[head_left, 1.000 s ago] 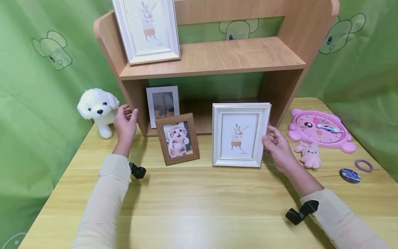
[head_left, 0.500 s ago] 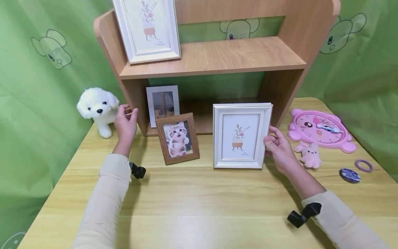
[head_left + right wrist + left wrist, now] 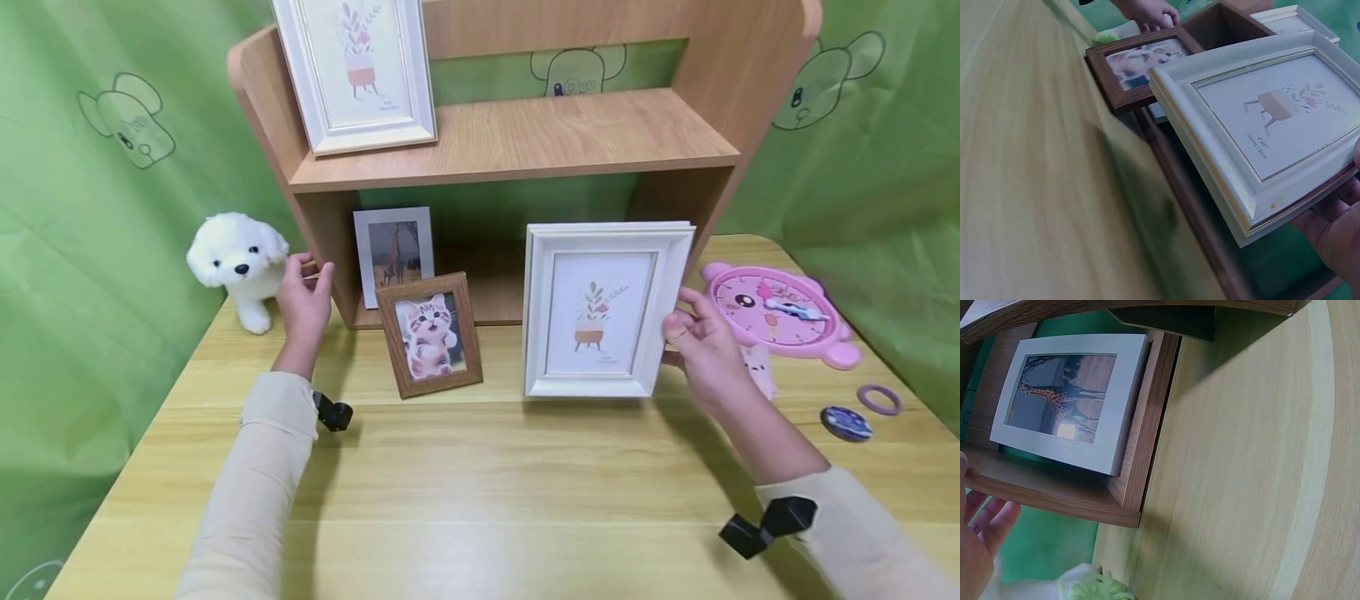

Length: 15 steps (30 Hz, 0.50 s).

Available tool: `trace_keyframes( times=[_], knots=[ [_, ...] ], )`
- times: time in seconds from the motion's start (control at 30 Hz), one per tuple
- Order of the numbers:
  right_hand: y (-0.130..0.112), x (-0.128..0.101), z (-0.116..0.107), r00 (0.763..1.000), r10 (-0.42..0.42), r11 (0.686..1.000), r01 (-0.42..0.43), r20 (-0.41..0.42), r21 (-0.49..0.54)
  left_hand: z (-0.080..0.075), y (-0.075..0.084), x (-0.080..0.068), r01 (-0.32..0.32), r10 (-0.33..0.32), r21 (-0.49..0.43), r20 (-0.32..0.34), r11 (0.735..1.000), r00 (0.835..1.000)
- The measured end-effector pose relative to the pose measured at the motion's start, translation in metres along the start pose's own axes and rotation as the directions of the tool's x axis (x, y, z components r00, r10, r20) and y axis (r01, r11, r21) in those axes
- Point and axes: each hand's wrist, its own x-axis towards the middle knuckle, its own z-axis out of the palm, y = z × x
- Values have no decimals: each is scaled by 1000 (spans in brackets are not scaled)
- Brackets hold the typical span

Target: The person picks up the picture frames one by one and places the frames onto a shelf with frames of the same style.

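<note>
My right hand (image 3: 708,354) grips the right edge of a white picture frame (image 3: 603,308) with a potted-plant print, thumb in front and fingers behind. The frame is held above the table, its shadow beneath it. In the right wrist view, the fingers (image 3: 1335,231) hold its edge. My left hand (image 3: 303,300) is beside the left side panel of the wooden shelf (image 3: 525,167), fingers loosely bent and holding nothing. A brown picture frame with a kitten photo (image 3: 431,336) stands on the table. Behind it, a white frame with a giraffe photo (image 3: 1069,394) stands in the lower compartment.
A white plush dog (image 3: 238,267) stands left of my left hand. Another white picture frame (image 3: 363,75) leans on the upper shelf. Right of my right hand lie a pink toy clock (image 3: 780,308), a small pink plush (image 3: 759,367), a blue disc (image 3: 846,423) and a purple ring (image 3: 879,399).
My right hand has lifted the white picture frame off the table and moved it right and closer. It now partly covers the pink plush. My left hand has stayed in place.
</note>
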Motion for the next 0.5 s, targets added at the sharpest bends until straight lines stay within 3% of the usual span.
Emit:
trace_keyframes(
  times=[0.5],
  knots=[
    [-60, 12, 10, 992, -122, 983, 122, -12, 137, -1, -1, -1, 14, -14, -11, 8, 1000, 1000]
  ],
)
